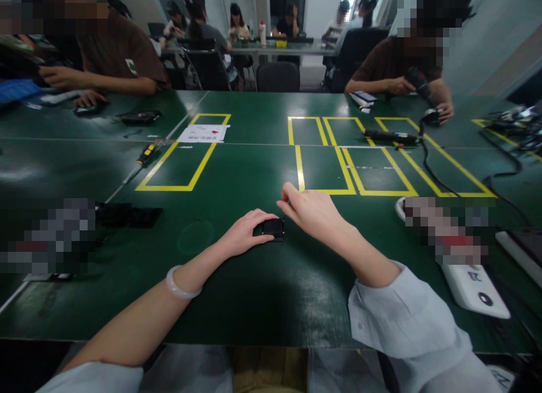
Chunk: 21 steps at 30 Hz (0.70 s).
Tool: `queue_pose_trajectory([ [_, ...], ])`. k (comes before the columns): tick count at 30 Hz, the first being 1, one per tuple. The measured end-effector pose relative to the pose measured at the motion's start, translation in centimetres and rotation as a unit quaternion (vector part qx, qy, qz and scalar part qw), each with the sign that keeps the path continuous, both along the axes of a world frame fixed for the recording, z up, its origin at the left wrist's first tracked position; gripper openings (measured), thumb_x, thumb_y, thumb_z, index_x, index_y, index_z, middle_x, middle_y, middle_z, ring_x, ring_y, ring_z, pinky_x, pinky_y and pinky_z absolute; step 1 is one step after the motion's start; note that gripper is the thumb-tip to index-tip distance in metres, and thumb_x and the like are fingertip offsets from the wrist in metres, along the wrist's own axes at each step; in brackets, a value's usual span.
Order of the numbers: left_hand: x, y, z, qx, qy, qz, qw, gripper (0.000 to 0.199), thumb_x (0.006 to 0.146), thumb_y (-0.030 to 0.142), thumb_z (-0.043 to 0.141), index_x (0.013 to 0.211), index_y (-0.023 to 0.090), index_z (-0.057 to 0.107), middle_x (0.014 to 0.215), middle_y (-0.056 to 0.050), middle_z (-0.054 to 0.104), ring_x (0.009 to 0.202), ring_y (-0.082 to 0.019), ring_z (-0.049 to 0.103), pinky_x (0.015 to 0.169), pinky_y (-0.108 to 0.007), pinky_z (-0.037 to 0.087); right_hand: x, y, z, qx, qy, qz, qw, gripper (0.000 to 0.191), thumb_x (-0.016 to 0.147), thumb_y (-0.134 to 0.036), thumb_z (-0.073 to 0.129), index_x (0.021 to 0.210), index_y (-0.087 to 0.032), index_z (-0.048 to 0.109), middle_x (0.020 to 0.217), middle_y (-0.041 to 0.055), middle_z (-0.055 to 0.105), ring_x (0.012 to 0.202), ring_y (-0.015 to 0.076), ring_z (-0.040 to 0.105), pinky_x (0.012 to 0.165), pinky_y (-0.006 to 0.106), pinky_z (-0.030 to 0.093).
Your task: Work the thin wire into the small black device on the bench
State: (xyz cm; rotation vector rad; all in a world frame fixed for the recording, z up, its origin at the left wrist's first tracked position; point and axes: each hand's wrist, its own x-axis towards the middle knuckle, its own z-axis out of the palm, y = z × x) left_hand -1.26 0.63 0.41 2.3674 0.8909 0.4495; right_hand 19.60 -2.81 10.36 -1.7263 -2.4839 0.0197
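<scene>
A small black rectangular part (273, 228) lies on the green table in front of me. My left hand (248, 233) grips it from the left, thumb on the near side and fingers on the far side. Just to the right and above it is my right hand (311, 212), its thumb and forefinger pinched together. A thin dark piece seems to run from that hand's fingers down to the part's upper right corner, but it is too small to name.
A yellow-black screwdriver (147, 154) lies at the left. A white sheet (204, 133) sits within yellow tape outlines. A black corded tool (392, 136) rests at the right. The white device (476, 288) stands near my right arm. Co-workers sit across the table.
</scene>
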Motion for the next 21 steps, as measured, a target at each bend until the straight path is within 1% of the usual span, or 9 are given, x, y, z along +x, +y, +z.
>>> queue_pose_trajectory([
  [5,0.08,-0.02,0.13,-0.007,0.002,0.002,1.000,0.042,0.088,0.044,0.059,0.126,0.027,0.054,0.112,-0.006,0.057,0.106,-0.024,0.054,0.093,-0.037,0.043,0.22,0.09,0.12,-0.015,0.021,0.009,1.000,0.023,0.096,-0.030,0.033,0.110,-0.019,0.048,0.081,0.0039,0.070,0.070,0.0175,0.065,0.053,0.027,0.023],
  [10,0.09,-0.03,0.20,-0.007,-0.003,0.000,1.000,0.041,0.087,0.042,0.060,0.125,0.027,0.055,0.112,-0.005,0.057,0.106,-0.023,0.054,0.093,-0.035,0.043,0.46,0.13,-0.22,0.000,0.047,0.026,0.999,0.020,0.094,-0.026,0.036,0.110,-0.019,0.046,0.082,0.0027,0.069,0.067,0.0160,0.063,0.053,0.026,0.023],
  [13,0.03,-0.02,0.12,-0.004,-0.001,0.001,1.000,0.041,0.088,0.043,0.059,0.125,0.026,0.054,0.112,-0.005,0.057,0.106,-0.023,0.054,0.093,-0.035,0.043,0.37,0.09,-0.39,0.007,0.051,0.024,0.998,0.020,0.095,-0.028,0.035,0.109,-0.019,0.047,0.083,0.0030,0.069,0.068,0.0155,0.063,0.052,0.026,0.023],
  [19,0.00,-0.04,-0.02,-0.003,-0.001,0.007,1.000,0.043,0.087,0.045,0.059,0.125,0.025,0.054,0.114,-0.006,0.057,0.106,-0.024,0.054,0.093,-0.037,0.044,0.01,-0.02,-0.21,0.012,0.039,0.019,0.999,0.029,0.097,-0.043,0.033,0.105,-0.019,0.049,0.080,0.0028,0.069,0.069,0.0164,0.063,0.053,0.026,0.022],
  [21,0.02,-0.06,0.06,-0.005,-0.002,0.005,1.000,0.042,0.087,0.045,0.059,0.125,0.026,0.054,0.114,-0.006,0.057,0.106,-0.024,0.054,0.093,-0.037,0.043,-0.06,-0.03,-0.06,0.007,0.028,0.017,0.999,0.029,0.097,-0.043,0.033,0.104,-0.020,0.050,0.079,0.0030,0.070,0.069,0.0169,0.064,0.053,0.026,0.022],
])
